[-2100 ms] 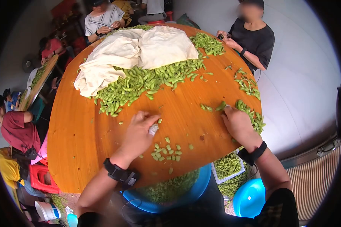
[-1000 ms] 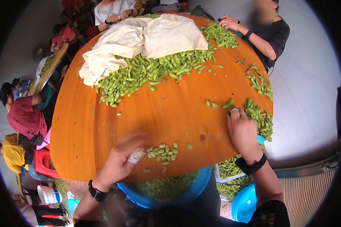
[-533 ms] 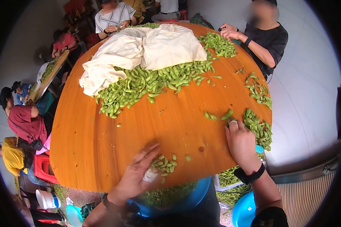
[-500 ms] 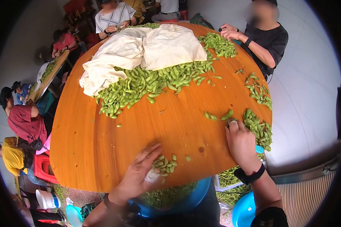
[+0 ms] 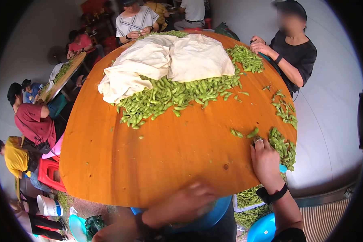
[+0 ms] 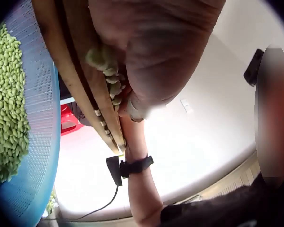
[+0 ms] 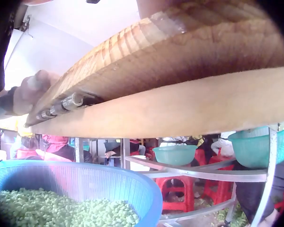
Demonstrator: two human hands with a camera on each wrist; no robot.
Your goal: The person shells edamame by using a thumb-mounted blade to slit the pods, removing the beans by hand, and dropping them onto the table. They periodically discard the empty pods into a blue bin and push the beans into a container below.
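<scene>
My left hand (image 5: 189,201), blurred by motion, is at the near edge of the wooden table (image 5: 181,157), above a blue basket (image 5: 226,205). In the left wrist view, shelled green soybeans (image 6: 114,87) lie along the table's edge under that hand. The blue basket holds many more shelled beans (image 6: 7,104). My right hand (image 5: 266,161) rests on the table at the right, fingers bent and a white wrap on one finger. Beside it lie a pile of edamame pods (image 5: 281,147) and a loose pod (image 5: 253,132). I cannot tell whether its hidden fingertips hold anything.
A cream cloth (image 5: 201,56) covers part of a large pod heap (image 5: 161,99) at the back. A person in black (image 5: 294,52) and one in a striped top (image 5: 135,24) sit round the table. A red stool (image 5: 50,173) stands at left.
My left hand has gone to the small group of shelled beans and drawn it toward me to the near edge; they no longer lie on the tabletop. The right hand has stayed by its pods.
</scene>
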